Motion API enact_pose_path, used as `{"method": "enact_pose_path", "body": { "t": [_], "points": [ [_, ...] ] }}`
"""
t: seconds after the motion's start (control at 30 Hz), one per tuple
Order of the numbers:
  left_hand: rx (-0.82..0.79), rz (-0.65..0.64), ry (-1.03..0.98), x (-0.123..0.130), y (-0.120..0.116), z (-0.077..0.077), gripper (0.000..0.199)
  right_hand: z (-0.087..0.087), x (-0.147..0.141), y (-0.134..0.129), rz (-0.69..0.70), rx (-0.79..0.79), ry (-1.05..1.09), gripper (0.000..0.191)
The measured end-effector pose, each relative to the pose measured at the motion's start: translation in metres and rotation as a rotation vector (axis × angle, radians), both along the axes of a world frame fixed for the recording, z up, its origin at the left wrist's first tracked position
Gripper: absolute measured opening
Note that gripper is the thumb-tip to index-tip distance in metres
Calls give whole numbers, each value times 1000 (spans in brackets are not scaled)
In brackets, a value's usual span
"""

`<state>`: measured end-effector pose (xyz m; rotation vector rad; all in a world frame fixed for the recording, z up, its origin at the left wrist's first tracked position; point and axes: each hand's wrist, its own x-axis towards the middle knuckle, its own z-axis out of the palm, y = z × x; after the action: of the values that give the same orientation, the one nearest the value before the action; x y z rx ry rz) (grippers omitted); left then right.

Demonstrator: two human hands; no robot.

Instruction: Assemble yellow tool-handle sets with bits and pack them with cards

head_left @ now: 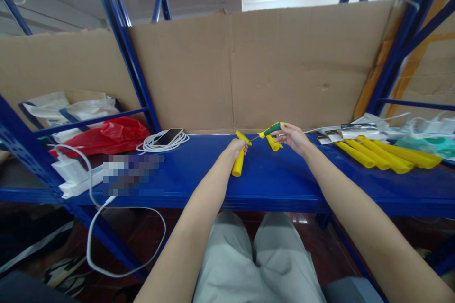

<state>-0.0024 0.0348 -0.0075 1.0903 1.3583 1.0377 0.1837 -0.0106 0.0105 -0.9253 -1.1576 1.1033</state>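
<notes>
My left hand (241, 146) is closed around a yellow tube-shaped handle (238, 166), which stands tilted over the blue shelf with a short crosspiece at its top. In my right hand (292, 136) is a screwdriver (273, 129) with a green and yellow grip, its fingers closed on the grip's end. The thin metal shaft points left and its tip is close to the top of the yellow handle; whether it touches I cannot tell. Just below the screwdriver lies another yellow piece (273, 144) on the shelf.
Several yellow tubes (377, 154) lie at the right beside silvery flat pieces (359, 130). At the left are a phone (169, 137) on a coiled white cable (147, 142), a red bag (117, 133) and a power strip (76, 186). Cardboard (284, 66) backs the blue shelf (192, 170).
</notes>
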Motion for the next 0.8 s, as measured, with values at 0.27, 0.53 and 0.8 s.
{"method": "enact_pose_path", "body": {
  "t": [0.27,0.53,0.8],
  "points": [
    [-12,12,1,1,5,-3,16,-5,1,5,-164,-47,-123,23],
    [-14,-43,-19,1,13,-9,36,-2,0,3,-156,-31,-135,21],
    [-14,-51,-14,0,13,-9,34,-2,-1,2,-17,12,-41,9]
  ]
}}
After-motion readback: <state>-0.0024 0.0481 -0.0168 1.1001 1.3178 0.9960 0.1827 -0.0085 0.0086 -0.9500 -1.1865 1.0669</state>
